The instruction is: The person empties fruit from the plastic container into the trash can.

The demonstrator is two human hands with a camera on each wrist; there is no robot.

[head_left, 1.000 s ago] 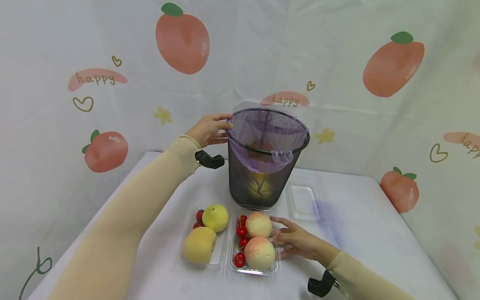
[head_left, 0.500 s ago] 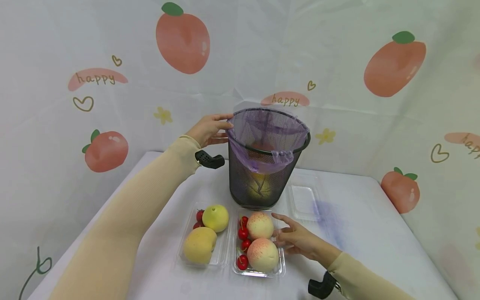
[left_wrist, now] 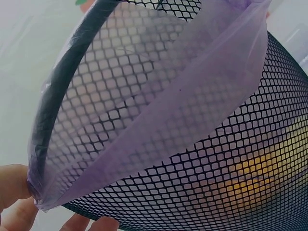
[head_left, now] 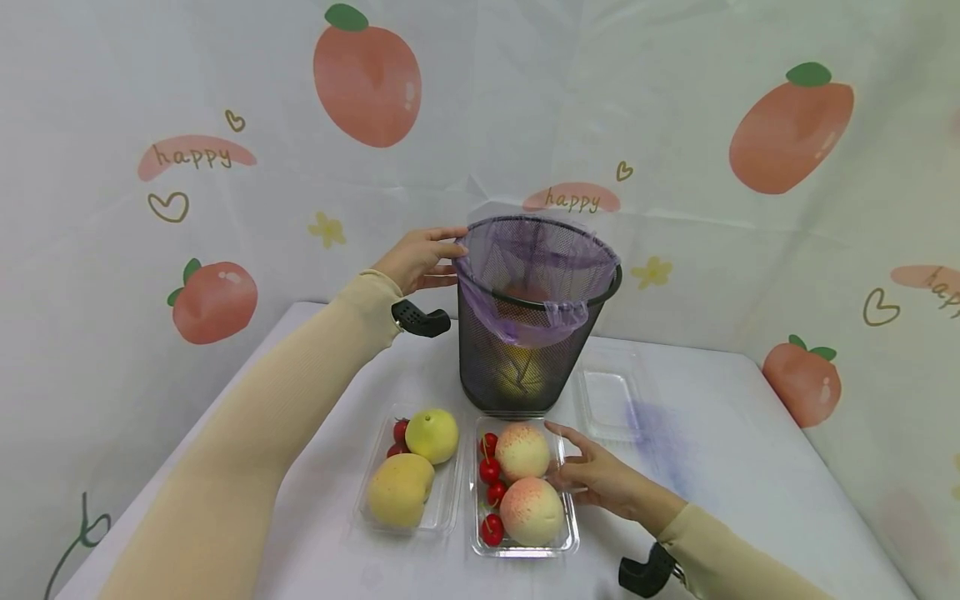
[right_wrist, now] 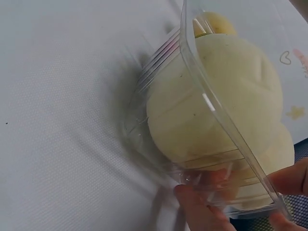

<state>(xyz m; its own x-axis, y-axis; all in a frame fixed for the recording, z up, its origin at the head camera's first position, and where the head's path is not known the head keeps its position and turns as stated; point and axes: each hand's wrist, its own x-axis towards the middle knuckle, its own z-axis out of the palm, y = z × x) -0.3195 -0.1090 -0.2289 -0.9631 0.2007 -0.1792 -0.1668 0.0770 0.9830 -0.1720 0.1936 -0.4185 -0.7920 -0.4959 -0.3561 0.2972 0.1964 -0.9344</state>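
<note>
My left hand (head_left: 420, 260) holds the left rim of a black mesh wastebasket (head_left: 480, 358) lined with a purple plastic bag (head_left: 517, 329). Through the mesh in the left wrist view, a yellow-orange shape (left_wrist: 255, 178) shows blurred. My right hand (head_left: 600, 479) grips the right edge of a clear plastic fruit box (head_left: 525, 552). Two pink-speckled peaches, one near (head_left: 531, 510) and one far (head_left: 522, 451), lie in it beside several red cherries (head_left: 489, 470). In the right wrist view, fingertips (right_wrist: 197, 204) press the box's clear wall, with the thumb at its rim.
Left of that box stands a second clear box (head_left: 450, 500) with a yellow-green round fruit (head_left: 432, 436), a yellow fruit (head_left: 401, 490) and small red fruits (head_left: 397, 450). An unfilled clear tray (head_left: 609, 404) lies right of the wastebasket. A printed cloth (head_left: 675, 108) hangs behind the white table (head_left: 750, 475).
The box with the peaches and cherries has shifted slightly right and towards me, away from the second box, with my right hand at its edge. My left hand and the wastebasket stay put.
</note>
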